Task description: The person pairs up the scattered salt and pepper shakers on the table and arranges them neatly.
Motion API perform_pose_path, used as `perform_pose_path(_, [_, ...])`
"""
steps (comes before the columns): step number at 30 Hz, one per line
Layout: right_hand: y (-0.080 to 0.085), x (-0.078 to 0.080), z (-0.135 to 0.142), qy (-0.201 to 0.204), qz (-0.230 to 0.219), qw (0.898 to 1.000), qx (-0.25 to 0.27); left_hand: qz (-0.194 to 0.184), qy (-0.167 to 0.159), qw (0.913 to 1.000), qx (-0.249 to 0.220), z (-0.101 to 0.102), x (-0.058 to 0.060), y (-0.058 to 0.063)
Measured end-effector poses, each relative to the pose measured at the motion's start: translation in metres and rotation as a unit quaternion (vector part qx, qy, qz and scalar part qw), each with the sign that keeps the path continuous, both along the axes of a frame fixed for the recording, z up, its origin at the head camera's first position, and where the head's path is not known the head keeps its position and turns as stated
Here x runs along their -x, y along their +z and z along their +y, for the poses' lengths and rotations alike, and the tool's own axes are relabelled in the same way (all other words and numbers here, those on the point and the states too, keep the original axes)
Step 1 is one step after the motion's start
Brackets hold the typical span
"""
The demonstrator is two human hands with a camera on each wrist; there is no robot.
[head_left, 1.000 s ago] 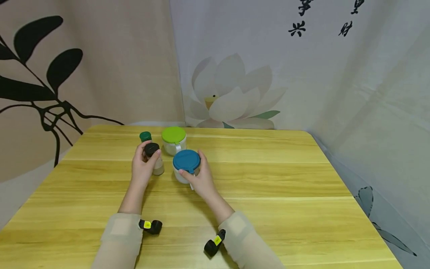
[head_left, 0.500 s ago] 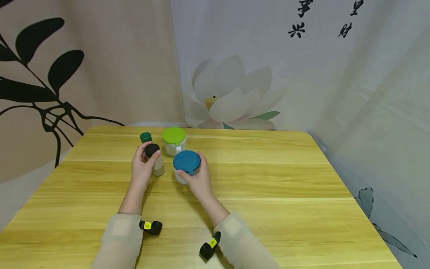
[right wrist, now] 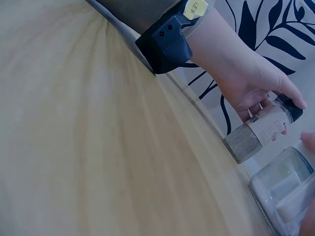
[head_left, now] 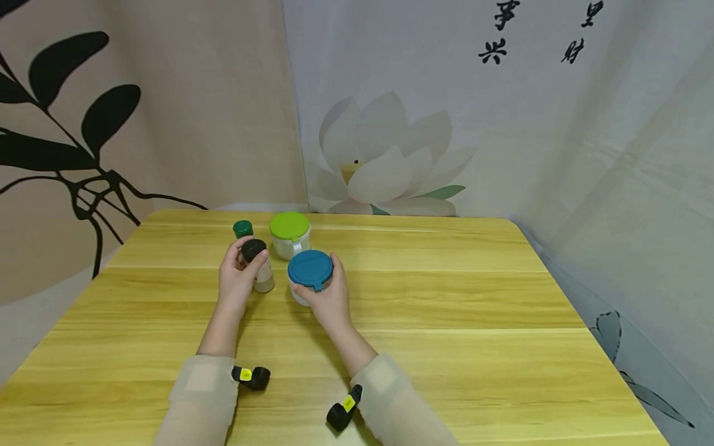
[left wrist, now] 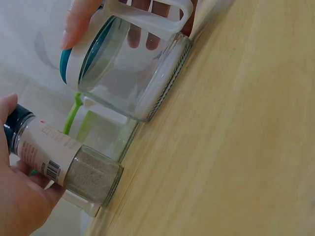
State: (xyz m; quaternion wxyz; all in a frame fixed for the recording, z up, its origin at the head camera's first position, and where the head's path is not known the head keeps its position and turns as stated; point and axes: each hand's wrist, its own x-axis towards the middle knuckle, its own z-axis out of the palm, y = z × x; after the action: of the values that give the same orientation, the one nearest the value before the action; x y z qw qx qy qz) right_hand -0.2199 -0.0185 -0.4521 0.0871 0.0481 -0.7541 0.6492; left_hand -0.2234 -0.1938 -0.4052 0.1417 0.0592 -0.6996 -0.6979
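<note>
My left hand [head_left: 237, 279] grips a spice bottle [left wrist: 54, 152] around its black cap and upper part. A printed label wraps the bottle, and grey-brown powder shows through the glass below it. To its right, my right hand [head_left: 333, 297] holds a clear glass seasoning jar [left wrist: 130, 69] with a blue lid [head_left: 310, 269] and a white handle, thumb on the near side and fingers around the far side. Both containers stand upright at the tabletop. In the head view the jar's handle is hidden behind my right hand.
Just behind the blue-lidded jar stands a similar jar with a light green lid [head_left: 289, 227]. A bottle with a dark green cap [head_left: 242, 228] is partly hidden behind my left hand. The wooden table [head_left: 446, 359] ends at a printed curtain [head_left: 401, 56].
My right hand and forearm have shifted a little to the left around the blue-lidded jar, covering its handle in the head view. The left hand keeps its grip on the spice bottle.
</note>
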Motion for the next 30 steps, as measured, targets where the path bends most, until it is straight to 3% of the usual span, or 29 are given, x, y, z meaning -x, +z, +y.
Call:
perform_pose_path(9, [0.001,0.000,-0.002,-0.002,-0.009,1.000,-0.005,0.007,-0.001,0.9999,-0.009,0.001,-0.001,0.002])
perform_pose_path(16, [0.000,0.000,-0.002,-0.003,-0.015,1.000,0.000,0.011,0.008,0.9999,-0.002,-0.005,0.012,-0.019])
perform_pose_path(30, [0.004,-0.001,-0.002,0.007,-0.021,1.000,0.021,0.012,0.011,0.9999,0.000,-0.007,0.012,-0.019])
